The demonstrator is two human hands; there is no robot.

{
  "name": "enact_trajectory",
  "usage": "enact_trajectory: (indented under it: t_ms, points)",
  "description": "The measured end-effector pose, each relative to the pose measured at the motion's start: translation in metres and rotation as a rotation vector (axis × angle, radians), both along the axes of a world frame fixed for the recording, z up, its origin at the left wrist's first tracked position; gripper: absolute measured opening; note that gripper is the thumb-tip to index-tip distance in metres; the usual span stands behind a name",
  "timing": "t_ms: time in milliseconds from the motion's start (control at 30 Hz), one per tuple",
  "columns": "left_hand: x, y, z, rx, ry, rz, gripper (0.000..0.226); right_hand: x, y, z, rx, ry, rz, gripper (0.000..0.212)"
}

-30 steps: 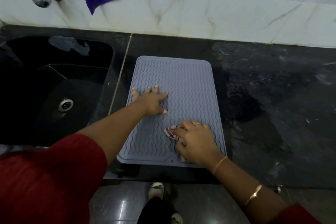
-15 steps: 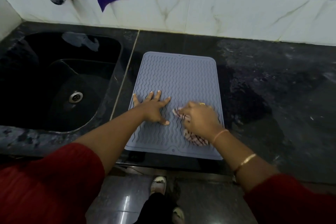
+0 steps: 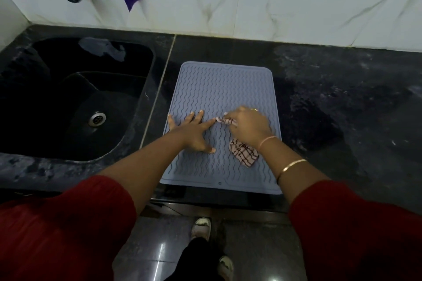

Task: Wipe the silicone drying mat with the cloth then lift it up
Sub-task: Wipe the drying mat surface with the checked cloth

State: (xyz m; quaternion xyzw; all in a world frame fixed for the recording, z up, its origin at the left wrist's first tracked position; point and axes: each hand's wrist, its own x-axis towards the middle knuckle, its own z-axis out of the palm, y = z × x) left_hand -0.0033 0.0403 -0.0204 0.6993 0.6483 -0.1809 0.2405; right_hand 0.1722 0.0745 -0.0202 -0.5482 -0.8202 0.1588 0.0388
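Mid-frame, right hand (image 3: 247, 126), gripping one checked pink cloth (image 3: 243, 153), has slid up one grey silicone mat (image 3: 219, 89); left hand (image 3: 193, 131) stays spread.

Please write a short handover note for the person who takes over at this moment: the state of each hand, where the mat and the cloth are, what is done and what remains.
Left hand: open, fingers spread, pressing flat on the left half of the mat.
Right hand: grips the checked cloth against the mat, just right of the other hand.
Mat: lies flat on the black counter, beside the sink.
Done: the cloth is on the mat; how much is wiped cannot be told.
Left: finish wiping, then lift the mat.
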Motion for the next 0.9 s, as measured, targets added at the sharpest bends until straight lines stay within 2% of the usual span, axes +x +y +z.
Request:
enact_trajectory:
  t_ms: [67, 167, 300, 367, 433, 500, 600, 800, 900]
  points:
    - [0.0, -0.001, 0.0, 0.004, 0.011, -0.011, 0.098, -0.003, -0.016, -0.002, 0.005, -0.067, 0.057, 0.036]
    - [-0.002, -0.003, 0.0, 0.013, 0.014, -0.026, 0.098, 0.011, -0.049, -0.002, -0.025, 0.014, 0.177, 0.032]
    - [0.0, -0.005, 0.002, 0.013, 0.027, -0.018, 0.097, 0.028, -0.069, 0.006, -0.208, 0.015, 0.327, 0.027]
    - [0.002, -0.008, 0.002, 0.014, 0.027, -0.01, 0.096, 0.027, -0.058, 0.014, -0.28, 0.081, 0.308, 0.024]
    - [0.004, -0.011, 0.002, 0.017, 0.023, 0.006, 0.096, 0.023, -0.035, 0.011, -0.153, 0.119, 0.203, 0.026]
    - [0.005, -0.013, 0.002, 0.015, 0.025, 0.021, 0.095, 0.021, -0.014, 0.004, 0.031, 0.007, 0.093, 0.035]
    - [0.008, -0.016, 0.003, 0.017, 0.052, 0.021, 0.093, 0.022, -0.011, -0.006, 0.04, -0.06, 0.05, 0.037]
    - [0.008, -0.019, 0.005, 0.014, 0.056, 0.014, 0.092, 0.048, -0.075, 0.004, -0.111, 0.019, 0.322, 0.027]
    - [0.009, -0.021, 0.005, 0.01, 0.056, 0.021, 0.092, 0.055, -0.088, 0.015, -0.251, -0.078, 0.445, 0.026]
